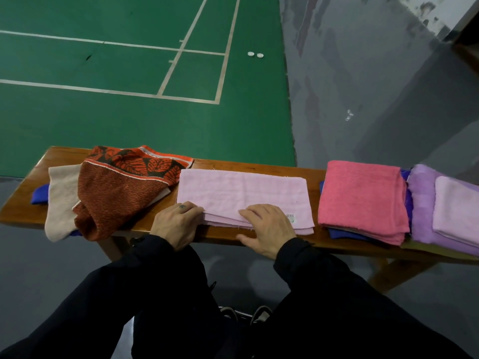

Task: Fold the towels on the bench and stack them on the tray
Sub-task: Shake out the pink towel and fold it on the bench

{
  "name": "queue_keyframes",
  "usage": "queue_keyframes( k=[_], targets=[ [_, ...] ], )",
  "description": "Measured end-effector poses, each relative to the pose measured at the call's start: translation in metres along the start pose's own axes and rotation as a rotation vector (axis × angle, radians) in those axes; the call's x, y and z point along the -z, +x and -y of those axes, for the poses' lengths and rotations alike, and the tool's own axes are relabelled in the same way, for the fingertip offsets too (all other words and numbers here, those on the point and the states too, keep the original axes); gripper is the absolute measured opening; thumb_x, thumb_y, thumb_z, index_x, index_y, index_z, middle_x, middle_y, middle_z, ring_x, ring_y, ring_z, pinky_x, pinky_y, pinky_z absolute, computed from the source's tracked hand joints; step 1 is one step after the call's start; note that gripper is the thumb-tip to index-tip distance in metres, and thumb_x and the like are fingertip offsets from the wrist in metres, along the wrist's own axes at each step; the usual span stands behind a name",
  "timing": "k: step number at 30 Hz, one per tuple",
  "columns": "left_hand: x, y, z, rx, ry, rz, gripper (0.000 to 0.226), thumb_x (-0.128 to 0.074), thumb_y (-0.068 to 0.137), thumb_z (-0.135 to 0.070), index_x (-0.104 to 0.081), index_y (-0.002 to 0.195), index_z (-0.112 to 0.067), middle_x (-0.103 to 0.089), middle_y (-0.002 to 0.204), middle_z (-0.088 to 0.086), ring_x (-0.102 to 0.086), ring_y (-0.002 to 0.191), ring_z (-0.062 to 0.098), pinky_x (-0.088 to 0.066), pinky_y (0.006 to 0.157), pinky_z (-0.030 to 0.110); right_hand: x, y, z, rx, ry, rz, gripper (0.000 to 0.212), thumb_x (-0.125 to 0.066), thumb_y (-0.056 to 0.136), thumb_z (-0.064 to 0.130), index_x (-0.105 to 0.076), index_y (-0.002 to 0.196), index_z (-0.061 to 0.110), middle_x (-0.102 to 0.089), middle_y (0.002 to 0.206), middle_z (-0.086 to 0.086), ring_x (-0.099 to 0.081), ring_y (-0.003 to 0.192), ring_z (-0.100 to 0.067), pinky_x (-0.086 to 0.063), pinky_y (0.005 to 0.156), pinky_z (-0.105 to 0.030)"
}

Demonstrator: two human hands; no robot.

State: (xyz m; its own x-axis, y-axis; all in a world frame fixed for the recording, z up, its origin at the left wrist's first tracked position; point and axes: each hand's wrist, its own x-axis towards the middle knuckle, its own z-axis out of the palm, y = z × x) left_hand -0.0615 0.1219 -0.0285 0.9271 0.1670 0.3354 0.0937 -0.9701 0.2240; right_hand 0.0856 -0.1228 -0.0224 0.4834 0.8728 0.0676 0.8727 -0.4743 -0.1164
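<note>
A pale pink towel point(243, 193) lies folded lengthwise in the middle of the wooden bench point(23, 203). My left hand point(175, 224) pinches its near left corner. My right hand point(267, 229) rests flat on its near edge, fingers spread. To the left lies an unfolded heap: a rust and orange patterned towel point(121, 193), a beige towel point(61, 203) and a blue one point(40, 194) underneath. To the right a folded pink towel point(363, 198) tops a stack over a blue towel point(342, 233). The tray is hidden under the stacks.
At the far right sits a second stack, a lilac towel point(421, 203) with a paler pink one point(456, 206) on top. Beyond the bench is a green court floor with two white caps point(255, 54). My dark-trousered knees are below the bench.
</note>
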Motion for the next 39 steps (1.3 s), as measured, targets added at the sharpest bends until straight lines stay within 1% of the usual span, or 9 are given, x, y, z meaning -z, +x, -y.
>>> queue_keyframes(
  k=[6, 9, 12, 14, 19, 22, 28, 33, 39],
  targets=[
    [0.003, 0.007, -0.004, 0.049, -0.025, 0.004, 0.013, -0.047, 0.094, -0.018, -0.058, 0.098, -0.013, -0.062, 0.09, 0.008, -0.056, 0.077, 0.034, -0.047, 0.064, 0.043, 0.005, 0.035, 0.017, 0.035, -0.11, -0.11, 0.025, -0.057, 0.092, 0.041, -0.07, 0.1, 0.022, -0.067, 0.099, -0.001, -0.062, 0.082, -0.024, -0.05, 0.074, -0.036],
    [0.006, 0.009, -0.003, 0.126, -0.078, 0.034, 0.017, -0.041, 0.097, -0.028, -0.051, 0.099, -0.014, -0.057, 0.09, 0.008, -0.056, 0.079, 0.036, -0.044, 0.07, 0.044, 0.008, 0.041, 0.017, -0.037, -0.017, -0.136, 0.03, -0.044, 0.092, 0.034, -0.069, 0.094, 0.019, -0.067, 0.09, -0.001, -0.061, 0.074, -0.026, -0.05, 0.064, -0.036],
    [0.007, 0.011, -0.012, 0.075, 0.0, 0.109, 0.055, -0.056, 0.092, -0.061, -0.054, 0.123, -0.015, -0.061, 0.114, 0.007, -0.057, 0.097, 0.028, -0.048, 0.084, 0.044, 0.012, 0.042, 0.018, -0.067, 0.04, -0.132, 0.021, -0.054, 0.089, 0.029, -0.07, 0.099, 0.02, -0.07, 0.09, -0.001, -0.063, 0.073, -0.026, -0.052, 0.062, -0.037],
    [0.003, 0.017, -0.019, 0.016, 0.102, 0.192, 0.076, -0.057, 0.085, -0.068, -0.05, 0.14, -0.016, -0.061, 0.124, 0.007, -0.058, 0.104, 0.029, -0.05, 0.089, 0.045, 0.015, 0.043, 0.02, -0.053, 0.046, -0.13, 0.017, -0.062, 0.087, 0.028, -0.07, 0.099, 0.02, -0.07, 0.088, -0.001, -0.063, 0.073, -0.026, -0.052, 0.062, -0.037],
    [-0.006, 0.03, -0.027, 0.008, 0.159, 0.234, 0.025, -0.068, 0.078, -0.025, -0.067, 0.102, -0.02, -0.07, 0.1, 0.004, -0.064, 0.085, 0.03, -0.052, 0.07, 0.04, 0.014, 0.038, 0.018, -0.055, 0.023, -0.079, 0.014, -0.068, 0.084, 0.024, -0.068, 0.097, 0.019, -0.067, 0.086, -0.001, -0.06, 0.07, -0.026, -0.051, 0.059, -0.036],
    [-0.004, 0.027, -0.018, 0.064, 0.09, 0.177, 0.035, -0.079, 0.074, -0.016, -0.066, 0.106, -0.016, -0.068, 0.098, 0.007, -0.064, 0.079, 0.033, -0.053, 0.063, 0.039, 0.014, 0.03, 0.002, -0.111, -0.039, -0.047, 0.022, -0.077, 0.075, 0.011, -0.069, 0.095, 0.016, -0.065, 0.083, -0.003, -0.059, 0.066, -0.026, -0.051, 0.056, -0.035],
    [0.01, 0.025, 0.017, 0.04, 0.079, 0.12, 0.037, -0.079, 0.073, -0.006, -0.069, 0.108, -0.011, -0.069, 0.096, 0.01, -0.066, 0.083, 0.036, -0.058, 0.068, 0.04, 0.041, 0.008, -0.054, -0.285, 0.021, -0.062, 0.037, -0.059, 0.093, 0.009, -0.066, 0.129, 0.015, -0.07, 0.118, -0.008, -0.065, 0.101, -0.029, -0.056, 0.086, -0.042],
    [0.027, 0.051, 0.029, 0.121, -0.004, -0.058, 0.021, -0.058, 0.093, -0.01, -0.072, 0.108, -0.008, -0.069, 0.098, 0.013, -0.065, 0.088, 0.034, -0.057, 0.072, 0.043, 0.079, 0.02, -0.091, -0.285, 0.087, -0.142, 0.018, -0.055, 0.103, 0.029, -0.067, 0.115, 0.022, -0.074, 0.087, -0.008, -0.065, 0.072, -0.027, -0.054, 0.065, -0.036],
    [0.069, 0.12, 0.03, 0.202, -0.08, -0.33, 0.021, -0.054, 0.099, -0.01, -0.071, 0.112, -0.006, -0.067, 0.102, 0.017, -0.062, 0.091, 0.036, -0.052, 0.076, 0.044, 0.129, 0.06, -0.109, -0.305, 0.13, -0.462, 0.031, -0.053, 0.104, 0.024, -0.071, 0.128, 0.017, -0.076, 0.103, -0.02, -0.07, 0.085, -0.042, -0.058, 0.077, -0.048]
  ],
)
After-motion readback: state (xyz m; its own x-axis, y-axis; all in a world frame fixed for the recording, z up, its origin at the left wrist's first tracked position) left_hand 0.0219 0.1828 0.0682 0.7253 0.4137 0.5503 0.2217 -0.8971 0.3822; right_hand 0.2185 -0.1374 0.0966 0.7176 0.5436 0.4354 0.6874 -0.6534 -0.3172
